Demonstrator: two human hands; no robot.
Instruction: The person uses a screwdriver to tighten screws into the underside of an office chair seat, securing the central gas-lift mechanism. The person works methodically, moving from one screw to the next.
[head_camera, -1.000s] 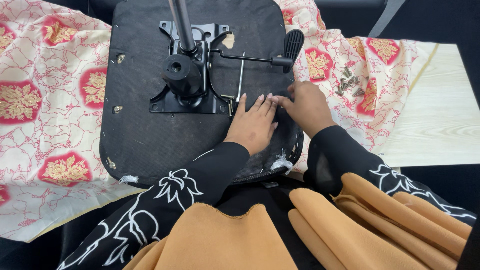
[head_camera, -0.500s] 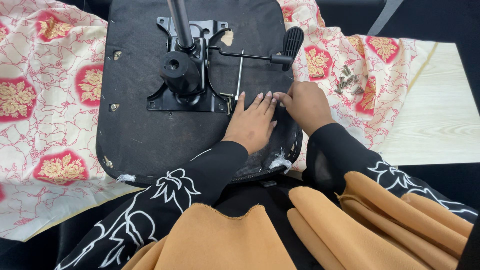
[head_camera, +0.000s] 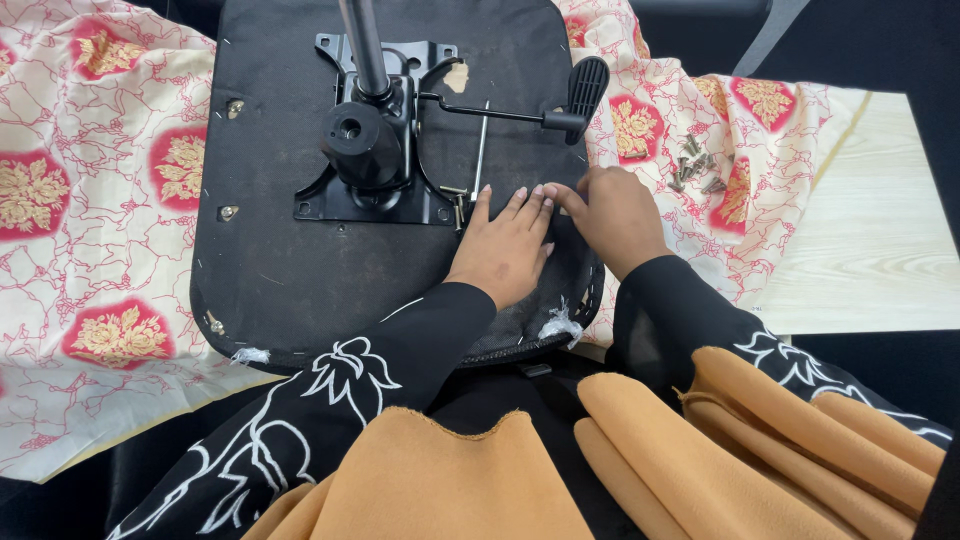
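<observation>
Left hand (head_camera: 505, 250) open, flat on the upturned chair seat (head_camera: 300, 270); right hand (head_camera: 615, 215) beside it, grip unclear.

cloth: a cream fabric printed with red vein-like lines and red patches bearing gold flowers (head_camera: 90, 230), spread wide under the work and reaching from the left edge across to the right.
screws: a small heap of dull metal screws (head_camera: 695, 165), lying on the printed cloth at the right, near its yellow-edged hem.
surface: a pale wood-grain board (head_camera: 880, 240), at the right, partly covered by the cloth.
strap: a grey band (head_camera: 775, 35), slanting across the dark upper right corner.
drape: folds of mustard-orange fabric (head_camera: 700, 450), along the bottom edge.
</observation>
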